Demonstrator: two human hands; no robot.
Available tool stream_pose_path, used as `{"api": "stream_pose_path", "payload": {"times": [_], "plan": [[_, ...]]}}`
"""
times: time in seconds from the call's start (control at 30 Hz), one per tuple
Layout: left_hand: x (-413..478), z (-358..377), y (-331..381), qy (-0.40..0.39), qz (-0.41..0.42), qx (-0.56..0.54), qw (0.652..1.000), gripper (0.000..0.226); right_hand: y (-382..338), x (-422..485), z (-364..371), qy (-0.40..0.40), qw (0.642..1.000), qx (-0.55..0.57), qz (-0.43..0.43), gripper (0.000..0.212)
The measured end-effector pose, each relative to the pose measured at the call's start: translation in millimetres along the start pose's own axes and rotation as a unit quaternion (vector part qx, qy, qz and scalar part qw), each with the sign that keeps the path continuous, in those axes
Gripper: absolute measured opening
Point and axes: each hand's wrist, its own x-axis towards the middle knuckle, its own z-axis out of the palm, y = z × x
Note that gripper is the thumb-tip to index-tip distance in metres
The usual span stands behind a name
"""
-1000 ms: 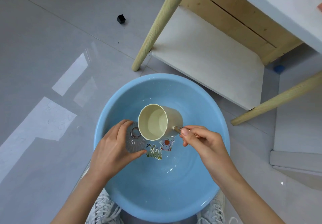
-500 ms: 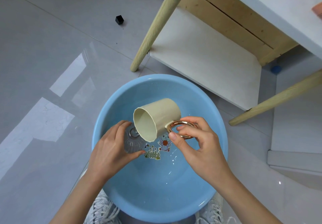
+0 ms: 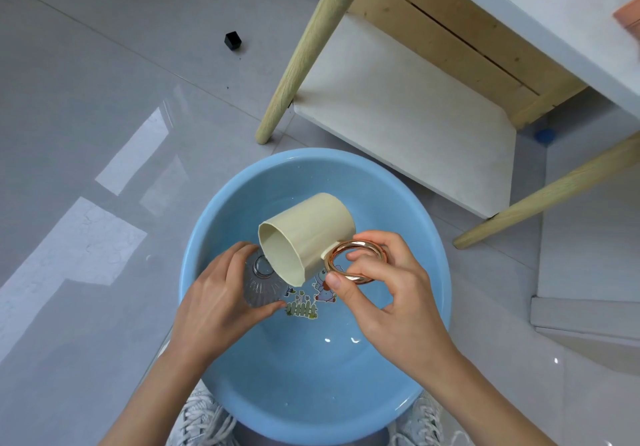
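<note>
Item: cream mug (image 3: 311, 234), tipped on its side above the blue basin (image 3: 311, 376), mouth toward the left; my right grip (image 3: 398, 300) pinches its rose-gold ring handle (image 3: 356, 262). My left grip (image 3: 221, 303) clasps a ribbed glass (image 3: 259, 282) low in the basin. Handling: I should roll the wrist slowly, holding the mug's rim off the glass.
</note>
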Motion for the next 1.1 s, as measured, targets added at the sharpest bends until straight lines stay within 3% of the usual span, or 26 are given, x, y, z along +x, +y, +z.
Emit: {"api": "stream_pose_path", "payload": {"times": [0.7,0.77,0.83,0.93,1.1], "plan": [[0.7,1.1,-0.1,-0.002,0.007,-0.001,1.000,0.086,0.7,-2.2,2.5,-0.008,0.996,-0.051,-0.078,0.030],[0.3,1.1,-0.2,-0.004,0.004,0.000,1.000,0.086,4.2,-1.3,3.7,-0.007,0.999,-0.021,-0.045,0.030],[0.5,0.9,-0.3,0.000,0.005,-0.001,1.000,0.084,7.2,1.7,4.3,-0.005,0.997,0.064,0.045,0.028],[0.5,-0.5,0.3,0.008,0.003,-0.013,1.000,0.083,13.5,7.1,1.1,-0.005,0.959,0.202,0.199,0.021],[0.6,-2.8,3.2,0.011,-0.024,-0.049,0.998,0.084,33.6,5.8,-2.8,0.008,0.925,0.256,0.279,0.035]]}}
